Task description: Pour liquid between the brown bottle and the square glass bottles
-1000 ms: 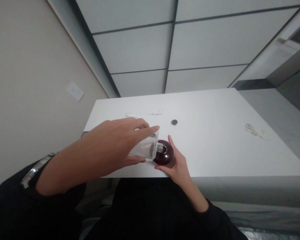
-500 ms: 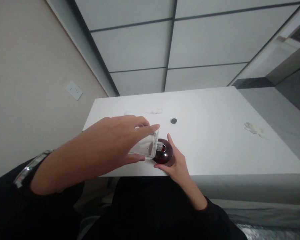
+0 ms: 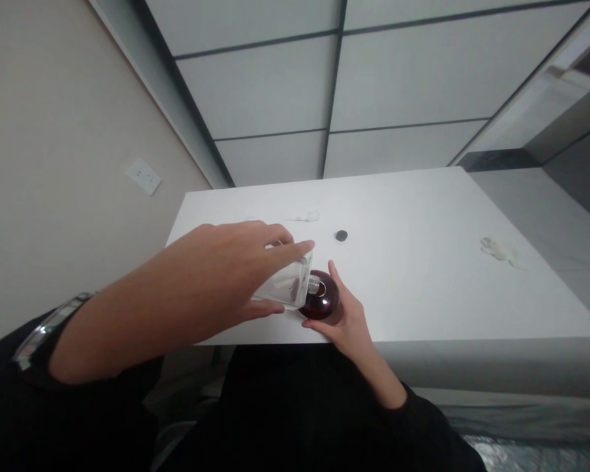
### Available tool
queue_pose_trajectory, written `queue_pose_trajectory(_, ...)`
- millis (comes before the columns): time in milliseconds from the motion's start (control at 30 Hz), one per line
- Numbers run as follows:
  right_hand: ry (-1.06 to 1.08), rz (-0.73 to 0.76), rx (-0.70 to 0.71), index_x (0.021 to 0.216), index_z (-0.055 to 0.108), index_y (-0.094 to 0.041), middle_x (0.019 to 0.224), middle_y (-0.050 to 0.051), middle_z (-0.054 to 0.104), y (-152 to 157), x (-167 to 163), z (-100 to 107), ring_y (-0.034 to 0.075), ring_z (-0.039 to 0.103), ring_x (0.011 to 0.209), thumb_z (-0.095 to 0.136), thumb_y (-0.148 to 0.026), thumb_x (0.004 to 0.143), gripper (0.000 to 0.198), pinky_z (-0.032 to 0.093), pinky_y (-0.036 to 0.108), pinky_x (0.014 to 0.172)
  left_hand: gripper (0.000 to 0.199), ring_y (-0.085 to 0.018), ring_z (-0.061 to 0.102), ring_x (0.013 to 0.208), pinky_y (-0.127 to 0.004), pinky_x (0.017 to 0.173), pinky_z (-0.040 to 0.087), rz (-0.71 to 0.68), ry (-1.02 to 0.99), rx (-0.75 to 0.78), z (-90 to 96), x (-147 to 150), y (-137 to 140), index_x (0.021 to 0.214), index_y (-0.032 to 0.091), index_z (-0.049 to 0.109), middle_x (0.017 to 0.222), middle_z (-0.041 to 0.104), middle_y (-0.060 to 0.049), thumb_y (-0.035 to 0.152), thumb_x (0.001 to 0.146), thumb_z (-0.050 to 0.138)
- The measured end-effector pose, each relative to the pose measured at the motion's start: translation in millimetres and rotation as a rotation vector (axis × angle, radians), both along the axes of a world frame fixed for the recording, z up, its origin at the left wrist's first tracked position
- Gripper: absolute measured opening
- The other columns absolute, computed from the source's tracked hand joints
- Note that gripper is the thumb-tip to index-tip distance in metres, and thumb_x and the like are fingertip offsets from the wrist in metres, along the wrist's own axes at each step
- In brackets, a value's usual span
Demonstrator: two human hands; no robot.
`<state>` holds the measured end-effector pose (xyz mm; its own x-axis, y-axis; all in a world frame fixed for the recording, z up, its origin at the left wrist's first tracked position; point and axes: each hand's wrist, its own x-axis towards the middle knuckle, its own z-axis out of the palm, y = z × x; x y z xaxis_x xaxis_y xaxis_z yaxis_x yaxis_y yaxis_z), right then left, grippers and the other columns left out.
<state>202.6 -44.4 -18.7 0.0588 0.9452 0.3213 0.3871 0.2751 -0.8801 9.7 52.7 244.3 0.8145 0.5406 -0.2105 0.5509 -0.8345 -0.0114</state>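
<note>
My left hand point(image 3: 240, 269) is wrapped around a clear square bottle point(image 3: 288, 283), tipped on its side with its threaded neck pointing right. That neck rests at the round mouth of a dark red-brown bottle point(image 3: 319, 298), which stands near the table's front edge. Whether liquid is flowing between them cannot be made out. My right hand point(image 3: 347, 321) grips the dark bottle from the right, thumb in front and fingers behind. Beyond the bottles lies a small dark round cap point(image 3: 341, 235). A clear pump-like piece with a thin tube point(image 3: 309, 216) lies behind my left hand.
The white table point(image 3: 413, 275) stretches far to the right, where a crumpled whitish translucent piece point(image 3: 500, 252) lies. A wall with a socket point(image 3: 144, 176) is at the left. Panelled sliding doors point(image 3: 408, 72) stand behind the table.
The view has shifted very slightly. Both hands and both bottles keep nearly the same pose, with the clear bottle's neck still at the dark bottle's mouth.
</note>
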Motion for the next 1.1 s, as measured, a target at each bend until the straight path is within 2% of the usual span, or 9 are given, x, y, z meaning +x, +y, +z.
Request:
queue_pose_trajectory(167, 0.008, 0.011, 0.024, 0.176, 0.025, -0.029, 0.162, 0.018, 0.061, 0.3, 0.2, -0.2, 0.038, 0.067, 0.141, 0.096, -0.053, 0.076, 0.125, 0.056, 0.057, 0.117, 0.050, -0.031, 0.076, 0.115, -0.044, 0.097, 0.063, 0.001, 0.049, 0.015, 1.0, 1.6, -0.3, 0.142, 0.031, 0.068, 0.137, 0.077, -0.008, 0.045, 0.095, 0.077)
queue_pose_trajectory(400, 0.003, 0.010, -0.002, 0.177, 0.025, -0.028, 0.161, 0.017, 0.062, 0.2, 0.5, 0.9, 0.038, 0.067, 0.141, 0.098, -0.052, 0.075, 0.127, 0.055, 0.056, 0.119, 0.049, -0.031, 0.076, 0.114, -0.043, 0.097, 0.063, -0.011, 0.021, 0.031, 0.4, -0.3, 0.7, 0.143, 0.031, 0.067, 0.137, 0.076, -0.008, 0.048, 0.097, 0.071)
queue_pose_trajectory(600, 0.005, 0.005, 0.011, 0.176, 0.027, -0.028, 0.165, 0.018, 0.057, 0.2, 0.3, 0.9, 0.038, 0.064, 0.144, 0.096, -0.055, 0.076, 0.124, 0.053, 0.056, 0.121, 0.052, -0.033, 0.075, 0.116, -0.044, 0.097, 0.063, -0.009, 0.049, 0.027, 2.1, 1.7, 1.0, 0.145, 0.032, 0.066, 0.140, 0.075, -0.008, 0.047, 0.096, 0.074)
queue_pose_trajectory(867, 0.021, 0.007, -0.002, 0.176, 0.028, -0.029, 0.163, 0.017, 0.060, 0.6, -0.1, 0.9, 0.038, 0.066, 0.142, 0.096, -0.057, 0.076, 0.125, 0.055, 0.057, 0.119, 0.049, -0.030, 0.076, 0.115, -0.042, 0.099, 0.062, -0.019, 0.034, 0.029, 2.2, 1.2, 1.9, 0.144, 0.034, 0.066, 0.137, 0.076, -0.006, 0.049, 0.098, 0.070)
queue_pose_trajectory(1100, 0.035, 0.011, 0.004, 0.176, 0.026, -0.029, 0.157, 0.017, 0.066, 0.3, -0.9, 1.0, 0.038, 0.068, 0.139, 0.095, -0.057, 0.077, 0.124, 0.057, 0.056, 0.117, 0.046, -0.030, 0.076, 0.114, -0.044, 0.102, 0.060, 0.009, -0.042, -0.032, 2.0, -1.3, 3.3, 0.143, 0.036, 0.068, 0.134, 0.077, -0.006, 0.054, 0.101, 0.064)
